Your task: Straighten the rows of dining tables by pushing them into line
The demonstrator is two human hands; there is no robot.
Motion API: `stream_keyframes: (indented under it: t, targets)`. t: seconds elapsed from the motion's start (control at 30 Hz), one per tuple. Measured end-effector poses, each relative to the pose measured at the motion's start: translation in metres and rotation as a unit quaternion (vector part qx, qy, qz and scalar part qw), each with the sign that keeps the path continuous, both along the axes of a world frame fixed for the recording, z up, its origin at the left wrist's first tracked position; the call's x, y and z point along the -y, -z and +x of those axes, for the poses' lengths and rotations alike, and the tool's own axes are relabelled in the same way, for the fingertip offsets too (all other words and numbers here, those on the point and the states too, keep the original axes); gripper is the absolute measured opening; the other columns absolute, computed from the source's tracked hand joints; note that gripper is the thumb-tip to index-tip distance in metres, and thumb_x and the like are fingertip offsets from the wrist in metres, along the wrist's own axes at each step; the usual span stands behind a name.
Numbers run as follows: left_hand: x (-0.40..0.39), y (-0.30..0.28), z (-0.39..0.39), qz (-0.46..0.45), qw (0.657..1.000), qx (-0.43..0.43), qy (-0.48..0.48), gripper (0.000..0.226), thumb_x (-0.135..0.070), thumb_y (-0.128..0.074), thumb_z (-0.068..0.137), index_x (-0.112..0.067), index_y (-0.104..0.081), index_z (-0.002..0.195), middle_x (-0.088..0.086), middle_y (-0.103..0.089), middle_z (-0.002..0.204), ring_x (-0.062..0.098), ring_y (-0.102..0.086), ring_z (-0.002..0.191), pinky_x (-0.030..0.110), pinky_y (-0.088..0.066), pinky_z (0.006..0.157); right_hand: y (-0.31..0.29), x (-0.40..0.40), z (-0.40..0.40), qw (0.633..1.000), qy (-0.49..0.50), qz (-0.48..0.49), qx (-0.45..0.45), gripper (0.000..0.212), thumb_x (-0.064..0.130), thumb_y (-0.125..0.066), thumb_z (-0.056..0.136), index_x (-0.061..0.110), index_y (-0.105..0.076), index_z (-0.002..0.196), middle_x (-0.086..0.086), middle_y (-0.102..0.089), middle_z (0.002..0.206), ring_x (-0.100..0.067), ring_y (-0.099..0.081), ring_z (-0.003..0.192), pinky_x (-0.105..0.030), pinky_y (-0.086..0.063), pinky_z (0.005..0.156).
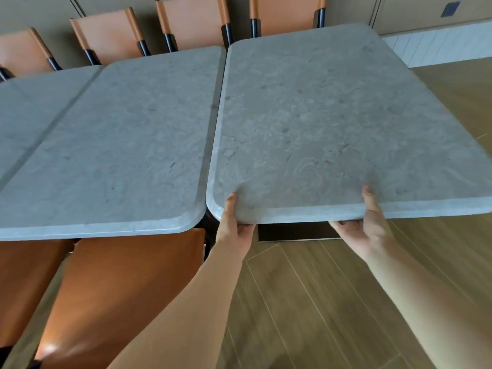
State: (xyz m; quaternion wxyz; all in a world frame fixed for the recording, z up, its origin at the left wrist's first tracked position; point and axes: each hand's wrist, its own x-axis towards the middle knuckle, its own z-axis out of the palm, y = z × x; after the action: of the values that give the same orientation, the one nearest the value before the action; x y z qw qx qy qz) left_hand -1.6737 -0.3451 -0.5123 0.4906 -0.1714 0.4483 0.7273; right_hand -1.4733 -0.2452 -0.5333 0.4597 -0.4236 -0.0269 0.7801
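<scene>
- Left hand (234, 222): clamps the near edge of the pale grey stone-look rectangular table top with rounded corners (332, 123), just beside its near-left corner; thumb lies on the surface, fingers curl under the rim.
- Right hand (370, 225): holds the same near edge further right, thumb on top, fingers wrapped beneath. Both hands are closed on this one table.
- Held table: extends away from the grip toward the wall, its long axis running from the person outward. Its near edge sits further from the person than that of the neighbouring grey stone-look table (114, 145) on the left; its far edge also reaches further back.
- Key relation: the two tops lie side by side with only a narrow seam between them, narrower at the near end than at the far. Judged from this offset, alignment calls for drawing the held table toward the person, the left hand being nearer the seam.
- A dark base (298, 231) shows under the held edge.
- Surroundings: orange leather chairs with dark frames (191, 20) line the far side; orange seat backs (127, 288) stand at the near left; wood-plank floor (346, 302) lies below.
</scene>
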Motion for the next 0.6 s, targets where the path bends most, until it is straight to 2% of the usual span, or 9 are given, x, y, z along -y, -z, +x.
stream_keyframes:
  t: [0.13,0.27,0.33,0.47,0.53,0.6]
  targets:
    - [0.008,-0.001,-0.001,0.03,0.999,0.006,0.025,0.025,-0.017,-0.073,0.091,-0.013,-0.062,0.113,0.011,-0.072,0.108,0.028,-0.069,0.1,0.042,-0.056,0.094,-0.005,0.004,0.004,0.999,-0.026,-0.018,0.012,0.037,0.038,-0.073,0.09,0.015,-0.064,0.117,-0.008,-0.079,0.097,-0.026,-0.071,0.104,-0.044,-0.056,0.087]
    - [0.014,0.0,0.001,0.032,0.999,0.014,0.024,0.025,-0.016,-0.075,0.09,-0.013,-0.062,0.111,0.011,-0.073,0.103,0.027,-0.07,0.093,0.04,-0.059,0.082,-0.01,0.014,0.003,0.999,-0.015,-0.008,0.034,0.037,0.034,-0.072,0.093,0.016,-0.062,0.124,-0.007,-0.079,0.09,-0.026,-0.071,0.101,-0.043,-0.056,0.077]
    - [0.017,0.001,0.002,0.04,0.999,0.011,0.026,0.024,-0.015,-0.075,0.09,-0.014,-0.062,0.11,0.01,-0.075,0.1,0.026,-0.071,0.094,0.041,-0.058,0.089,-0.008,0.016,0.003,0.999,-0.015,0.0,0.048,0.044,0.035,-0.07,0.094,0.018,-0.059,0.133,-0.005,-0.079,0.097,-0.024,-0.071,0.098,-0.042,-0.055,0.075]
    - [0.023,-0.001,0.004,0.037,0.999,0.012,0.026,0.012,-0.015,-0.071,0.093,-0.014,-0.062,0.101,0.005,-0.078,0.078,0.024,-0.07,0.094,0.042,-0.051,0.105,-0.005,0.017,0.004,0.997,-0.02,-0.013,0.072,0.053,0.038,-0.069,0.094,0.021,-0.054,0.141,-0.003,-0.075,0.111,-0.021,-0.071,0.1,-0.039,-0.054,0.073]
    - [0.025,-0.003,0.005,0.029,0.999,0.014,0.027,0.015,-0.017,-0.07,0.094,-0.014,-0.062,0.106,0.006,-0.078,0.086,0.024,-0.069,0.098,0.042,-0.048,0.109,-0.008,0.017,0.004,0.998,-0.011,-0.025,0.062,0.054,0.038,-0.069,0.093,0.019,-0.054,0.142,-0.004,-0.074,0.116,-0.022,-0.071,0.106,-0.038,-0.055,0.077]
    - [0.032,-0.003,0.006,-0.019,0.999,-0.009,0.049,0.019,-0.022,-0.071,0.093,-0.014,-0.061,0.108,0.007,-0.073,0.103,0.023,-0.067,0.103,0.041,-0.045,0.112,-0.016,0.018,0.004,0.997,-0.025,-0.035,0.069,0.057,0.039,-0.067,0.094,0.017,-0.052,0.144,-0.006,-0.068,0.13,-0.025,-0.065,0.119,-0.038,-0.055,0.089]
